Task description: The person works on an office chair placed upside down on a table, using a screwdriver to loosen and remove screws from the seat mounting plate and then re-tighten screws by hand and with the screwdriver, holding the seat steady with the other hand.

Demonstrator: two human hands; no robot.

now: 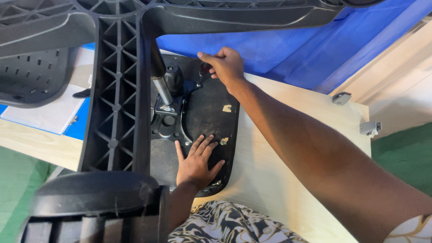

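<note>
Two bare hands rest on the underside of an inverted office chair seat (211, 121), which lies flat on a pale wooden worktop (279, 148). The left hand (197, 164) is spread, palm down and fingers fanned, pressing on the near part of the black seat pan, just beside a small screw plate (223, 141). The right hand (226, 65) reaches to the far edge of the seat pan with its fingers curled together around a small dark part (205, 69); whether that part is pinched or only touched cannot be told.

Between the hands, left of centre, the black metal tilt mechanism (168, 119) sits on the seat underside. A chrome gas-lift cylinder (161, 90) rises from it toward the camera and joins the black plastic star base (119, 90), whose ribbed arms cross the upper and left portions of the view. One caster wheel (92, 193) at the end of the nearest arm fills the lower left corner, blurred by proximity.

A second light screw plate (227, 108) is fixed to the seat pan midway between the two hands. A perforated black plastic panel (33, 78) lies at the left, above a white sheet (49, 114). Blue plastic sheeting (288, 49) covers the area beyond the worktop. Two small grey metal brackets (370, 128) sit at the right edge of the worktop.
</note>
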